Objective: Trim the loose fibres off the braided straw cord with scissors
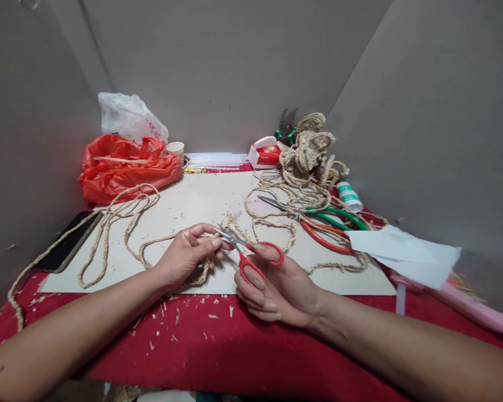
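Note:
In the middle of the head view, my right hand (pixel 276 285) holds small red-handled scissors (pixel 243 261), with fingers through the loops. Their blades are a little apart and point left at my left hand (pixel 188 254). The fingers of my left hand are pinched round a braided straw rope (pixel 201 274), close to the blade tips. That rope runs in long loops (pixel 105 240) over the left of the white board (pixel 193 204) and off its edge. What lies right between the blades is too small to make out.
Behind are a red bag (pixel 126 173), a paper cup (pixel 175 148), a tissue box (pixel 264 153) and rope bundles (pixel 308 151). Large shears (pixel 324 240), a white sheet (pixel 402 251) and a pink tool (pixel 473 304) lie right. A phone (pixel 67 245) lies left; straw scraps litter the red cloth (pixel 184 346).

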### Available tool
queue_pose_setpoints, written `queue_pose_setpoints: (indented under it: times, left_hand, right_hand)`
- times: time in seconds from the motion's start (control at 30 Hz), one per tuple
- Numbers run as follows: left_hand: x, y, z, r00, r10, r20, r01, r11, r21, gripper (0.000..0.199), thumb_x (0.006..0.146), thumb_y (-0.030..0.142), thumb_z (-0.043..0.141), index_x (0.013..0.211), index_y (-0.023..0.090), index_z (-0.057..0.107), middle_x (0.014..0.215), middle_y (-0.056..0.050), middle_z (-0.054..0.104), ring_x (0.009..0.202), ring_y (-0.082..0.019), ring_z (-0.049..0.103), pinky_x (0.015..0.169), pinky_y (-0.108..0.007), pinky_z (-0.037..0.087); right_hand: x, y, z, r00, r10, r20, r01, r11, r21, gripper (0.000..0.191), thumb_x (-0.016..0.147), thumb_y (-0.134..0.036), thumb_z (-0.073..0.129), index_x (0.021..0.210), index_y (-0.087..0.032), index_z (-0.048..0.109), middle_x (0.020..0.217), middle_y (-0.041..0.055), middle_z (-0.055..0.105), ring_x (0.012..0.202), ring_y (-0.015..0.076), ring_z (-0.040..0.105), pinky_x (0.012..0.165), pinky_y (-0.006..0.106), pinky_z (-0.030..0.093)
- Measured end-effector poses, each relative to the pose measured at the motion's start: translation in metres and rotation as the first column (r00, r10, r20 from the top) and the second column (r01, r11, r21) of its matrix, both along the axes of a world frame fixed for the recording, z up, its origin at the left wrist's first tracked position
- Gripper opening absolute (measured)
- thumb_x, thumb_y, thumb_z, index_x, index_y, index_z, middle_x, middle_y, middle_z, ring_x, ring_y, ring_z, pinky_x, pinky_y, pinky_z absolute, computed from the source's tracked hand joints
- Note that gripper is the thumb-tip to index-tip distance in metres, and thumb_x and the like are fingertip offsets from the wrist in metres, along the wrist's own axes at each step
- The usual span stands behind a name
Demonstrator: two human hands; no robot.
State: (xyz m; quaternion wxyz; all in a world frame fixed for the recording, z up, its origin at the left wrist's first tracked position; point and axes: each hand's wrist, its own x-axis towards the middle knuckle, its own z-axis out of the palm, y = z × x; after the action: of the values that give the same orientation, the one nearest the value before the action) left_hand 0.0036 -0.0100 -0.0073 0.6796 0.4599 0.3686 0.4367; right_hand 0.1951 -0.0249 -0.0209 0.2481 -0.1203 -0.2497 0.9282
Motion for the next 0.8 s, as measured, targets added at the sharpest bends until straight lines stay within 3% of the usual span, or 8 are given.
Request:
queue_pose_setpoints:
  times: [0.23,0.43,0.6,0.8]
  left_hand:
    - [-0.001,0.000,-0.003,0.999,0.036,0.041,-0.034,0.997,-0.064,0.028,0.073,0.029,0.075,0.091,0.016,0.058,0.075,-0.002,0.070,0.055,-0.008,0.060,0.049,-0.019,0.044]
    - [-0.006,0.001,-0.008,0.993,-0.021,0.114,0.034,0.994,-0.109,0.031,0.067,0.030,0.079,0.085,0.015,0.059,0.075,-0.004,0.071,0.055,-0.011,0.060,0.046,-0.020,0.043]
    - [-0.007,0.001,-0.004,0.994,-0.005,0.113,0.021,0.990,-0.141,0.021,0.071,0.029,0.076,0.080,0.012,0.066,0.064,-0.002,0.067,0.053,-0.009,0.057,0.049,-0.019,0.041]
    - [-0.010,0.007,0.001,0.994,0.006,0.113,0.009,0.991,-0.135,0.019,0.070,0.021,0.077,0.085,0.011,0.072,0.078,-0.006,0.072,0.064,-0.008,0.060,0.059,-0.018,0.043]
  right_hand:
    - [0.000,-0.007,0.001,0.999,0.035,-0.039,-0.038,0.997,-0.074,0.048,0.090,-0.048,0.043,0.059,-0.014,0.056,0.052,0.0004,0.051,0.035,0.0052,0.034,0.033,0.016,0.026]
    - [0.000,-0.007,-0.004,0.997,0.042,-0.062,-0.051,0.987,-0.152,0.048,0.093,-0.046,0.041,0.060,-0.014,0.056,0.052,-0.0001,0.049,0.037,0.0049,0.030,0.035,0.015,0.026]
    - [-0.002,-0.006,-0.004,0.998,-0.015,-0.062,0.009,0.997,-0.081,0.047,0.092,-0.038,0.046,0.051,-0.016,0.045,0.043,-0.0033,0.042,0.034,0.0050,0.024,0.032,0.015,0.022]
    - [0.006,0.002,0.003,0.995,-0.085,-0.048,0.087,0.995,0.044,0.046,0.090,-0.038,0.048,0.050,-0.016,0.048,0.042,-0.0028,0.044,0.032,0.0053,0.027,0.032,0.016,0.021]
